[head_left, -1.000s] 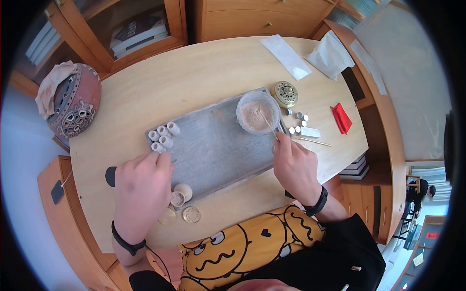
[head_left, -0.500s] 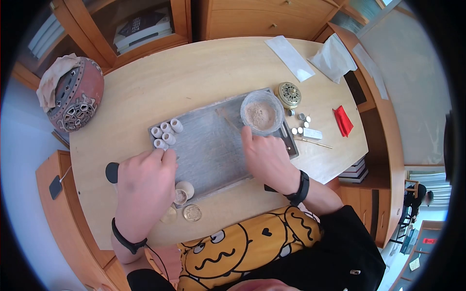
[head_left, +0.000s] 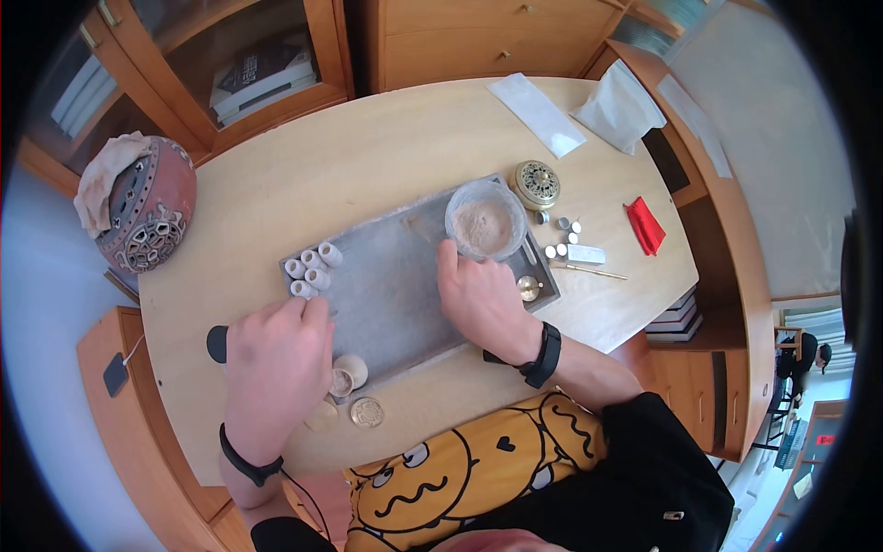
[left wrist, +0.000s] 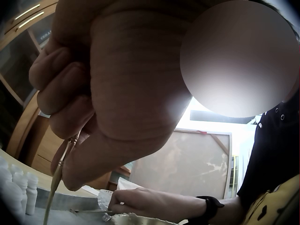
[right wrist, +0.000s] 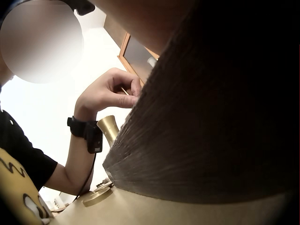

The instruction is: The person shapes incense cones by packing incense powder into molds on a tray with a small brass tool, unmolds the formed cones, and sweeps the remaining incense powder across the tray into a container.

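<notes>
My left hand (head_left: 276,368) is at the tray's left end, beside several small pale vials (head_left: 315,260); in the left wrist view its thumb and fingers pinch a slim brass stick (left wrist: 55,187) pointing down. Over the grey tray (head_left: 386,294), just below and left of the clear bowl (head_left: 463,235) of pinkish powder (head_left: 484,226), is my right hand (head_left: 492,308). It holds a thin stick (left wrist: 91,211), seen in the left wrist view, its tip pointing left over the tray. A small cup of powder (head_left: 342,381) and a cream jar (head_left: 353,369) stand near my left wrist.
A small brass piece (head_left: 529,288) lies in the tray's right end. Beyond are an openwork brass burner (head_left: 536,185), small tins (head_left: 563,224), a thin rod (head_left: 598,272) and a red pouch (head_left: 646,226). A patterned brass lid (head_left: 366,412) lies in front; a red pot (head_left: 156,207) stands far left.
My right hand has moved left from the bowl's right side, taking its stick out of the powder and over the tray. My left hand stays at about the same spot beside the vials.
</notes>
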Demonstrator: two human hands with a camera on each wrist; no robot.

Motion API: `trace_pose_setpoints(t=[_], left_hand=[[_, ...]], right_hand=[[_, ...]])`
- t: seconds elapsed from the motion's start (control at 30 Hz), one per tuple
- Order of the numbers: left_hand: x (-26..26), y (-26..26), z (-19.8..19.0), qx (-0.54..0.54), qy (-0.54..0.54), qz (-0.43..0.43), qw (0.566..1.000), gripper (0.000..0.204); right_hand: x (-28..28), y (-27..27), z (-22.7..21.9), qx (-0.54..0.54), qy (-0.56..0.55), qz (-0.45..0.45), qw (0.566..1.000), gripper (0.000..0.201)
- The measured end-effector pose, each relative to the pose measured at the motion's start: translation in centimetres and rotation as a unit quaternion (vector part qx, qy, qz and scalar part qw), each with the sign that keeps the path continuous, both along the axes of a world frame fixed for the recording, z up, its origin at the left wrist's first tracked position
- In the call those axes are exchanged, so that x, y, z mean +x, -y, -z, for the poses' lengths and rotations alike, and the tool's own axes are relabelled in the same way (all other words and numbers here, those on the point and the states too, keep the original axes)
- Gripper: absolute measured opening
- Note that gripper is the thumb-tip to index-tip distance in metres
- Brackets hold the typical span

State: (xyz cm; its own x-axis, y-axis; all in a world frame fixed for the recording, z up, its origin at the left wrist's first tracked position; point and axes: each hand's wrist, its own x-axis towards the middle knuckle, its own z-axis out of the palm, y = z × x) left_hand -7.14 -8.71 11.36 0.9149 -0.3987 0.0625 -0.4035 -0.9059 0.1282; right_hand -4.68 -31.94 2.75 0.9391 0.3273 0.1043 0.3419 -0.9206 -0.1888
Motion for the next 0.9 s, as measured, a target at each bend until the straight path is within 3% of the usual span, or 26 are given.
trace_pose_setpoints(t=[0.17,0.4,0.63,0.87,0.9], left_hand=[[0.0,-0.2,0.0,0.038,0.031,0.023,0.999,0.017],[0.0,-0.2,0.2,0.008,0.016,0.011,1.0,0.017],[0.3,-0.2,0.2,-0.011,0.009,0.005,1.0,0.016],[0.1,-0.4,0.2,0.012,0.016,0.016,1.0,0.017],[0.1,-0.4,0.2,0.012,0.015,0.018,1.0,0.016]], right_hand=[[-0.3,0.2,0.7,0.031,0.023,-0.001,0.999,0.011],[-2.3,1.7,-1.3,0.052,0.006,-0.002,0.999,0.013],[-3.6,5.6,-3.7,0.006,0.08,0.088,0.993,0.016],[-3.6,5.2,-4.2,0.001,0.151,0.065,0.986,0.013],[-3.6,4.9,-3.9,0.012,0.137,0.021,0.99,0.014]])
